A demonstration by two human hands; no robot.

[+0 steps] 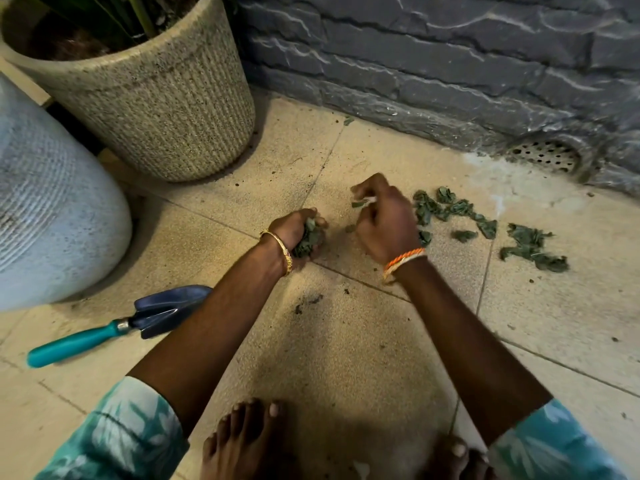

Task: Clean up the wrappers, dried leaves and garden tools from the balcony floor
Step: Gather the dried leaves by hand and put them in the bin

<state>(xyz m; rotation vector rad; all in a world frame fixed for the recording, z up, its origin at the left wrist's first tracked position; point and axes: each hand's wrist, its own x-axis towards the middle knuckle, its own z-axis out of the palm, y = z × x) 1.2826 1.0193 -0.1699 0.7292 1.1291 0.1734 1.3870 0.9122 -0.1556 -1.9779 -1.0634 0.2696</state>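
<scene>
Dried green leaves [453, 211] lie scattered on the tiled balcony floor [346, 341], with a second clump [531, 247] further right. My left hand [298, 232] is closed around a bunch of gathered leaves [308, 239]. My right hand [384, 216] hovers just left of the scattered leaves, its fingers pinching a leaf [360, 203]. A garden trowel [114, 327] with a teal handle and dark blue blade lies on the floor at the left, partly under my left forearm.
A large beige ribbed planter [156, 109] stands at the back left, a pale blue-white pot [48, 216] beside it. A dark stone wall [450, 64] with a perforated drain [545, 155] runs along the back. My bare feet [249, 441] are at the bottom edge. Soil crumbs [308, 303] dot the tiles.
</scene>
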